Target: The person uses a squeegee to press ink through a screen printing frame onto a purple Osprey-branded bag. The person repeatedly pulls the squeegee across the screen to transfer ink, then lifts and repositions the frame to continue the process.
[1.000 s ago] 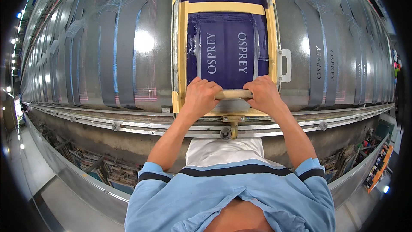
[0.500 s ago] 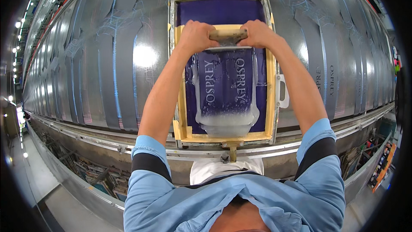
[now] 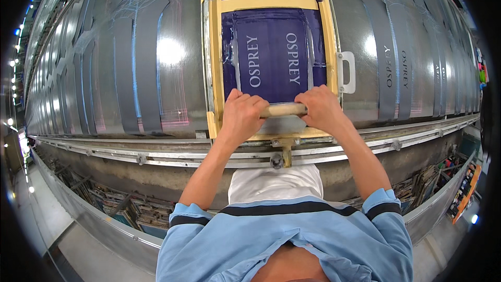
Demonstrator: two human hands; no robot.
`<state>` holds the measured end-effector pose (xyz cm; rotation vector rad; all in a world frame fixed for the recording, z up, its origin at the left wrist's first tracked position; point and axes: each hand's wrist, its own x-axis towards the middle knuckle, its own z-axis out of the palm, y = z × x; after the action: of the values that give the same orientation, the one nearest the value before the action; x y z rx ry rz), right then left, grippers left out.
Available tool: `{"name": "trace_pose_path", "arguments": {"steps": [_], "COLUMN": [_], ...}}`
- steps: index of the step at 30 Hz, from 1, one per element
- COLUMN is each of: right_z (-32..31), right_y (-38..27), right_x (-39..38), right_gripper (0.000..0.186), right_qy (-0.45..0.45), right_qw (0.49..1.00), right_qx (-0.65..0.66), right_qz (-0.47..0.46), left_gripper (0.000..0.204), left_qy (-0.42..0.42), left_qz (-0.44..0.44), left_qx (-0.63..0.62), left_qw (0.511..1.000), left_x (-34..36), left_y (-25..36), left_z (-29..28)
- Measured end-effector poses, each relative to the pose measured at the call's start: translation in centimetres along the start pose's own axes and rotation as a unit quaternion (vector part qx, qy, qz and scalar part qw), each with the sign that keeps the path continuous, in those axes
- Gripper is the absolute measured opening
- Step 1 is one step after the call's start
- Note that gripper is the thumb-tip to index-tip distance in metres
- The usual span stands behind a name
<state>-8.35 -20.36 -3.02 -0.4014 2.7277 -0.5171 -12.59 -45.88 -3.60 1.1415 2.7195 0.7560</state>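
Both hands grip one squeegee (image 3: 282, 110) with a pale wooden handle, held crosswise at the near end of a screen-printing frame. My left hand (image 3: 243, 115) wraps its left end, and my right hand (image 3: 322, 108) wraps its right end. The screen (image 3: 271, 62) is dark purple, with two pale lettered stencils running lengthwise. Streaks of clear, wet ink line both sides of the stencil area. Yellowish tape (image 3: 261, 4) borders the mesh inside the metal frame (image 3: 206, 36). The squeegee's blade is mostly hidden under the handle and hands.
A long printing table (image 3: 182, 89) spreads to both sides, with dark grey cut pieces (image 3: 125, 68) lying on it. A white handle (image 3: 347, 72) juts from the frame's right side. Metal rails (image 3: 167, 152) run along the near edge, and racks (image 3: 125, 203) stand below.
Both hands have drawn the squeegee from the far part of the screen to its near end. The pale pool of ink at the near end is no longer visible, and the stencils look cleaner.
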Motion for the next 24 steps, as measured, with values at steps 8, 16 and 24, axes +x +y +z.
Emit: {"name": "trace_pose_path", "arguments": {"steps": [8, 16, 24], "right_z": [-2.8, -11.4, -12.0], "right_y": [1.3, 8.9, 10.8], "right_x": [2.8, 18.8, 22.7], "right_gripper": [0.029, 0.038, 0.044], "right_qy": [-0.011, 0.010, -0.054], "right_qw": [1.000, 1.000, 0.996], "right_qx": [-0.009, -0.011, 0.039], "right_qz": [-0.028, -0.003, 0.062], "left_gripper": [0.022, 0.032, 0.037], "left_qy": [-0.050, -0.029, -0.028], "left_qz": [0.025, -0.020, -0.047], "left_qx": [0.026, 0.054, 0.019], "left_qw": [0.998, 0.998, 0.998], "left_x": [3.4, 20.6, 23.2], "left_y": [-2.0, -10.8, -12.7], "left_z": [-1.8, -6.2, -5.8]}}
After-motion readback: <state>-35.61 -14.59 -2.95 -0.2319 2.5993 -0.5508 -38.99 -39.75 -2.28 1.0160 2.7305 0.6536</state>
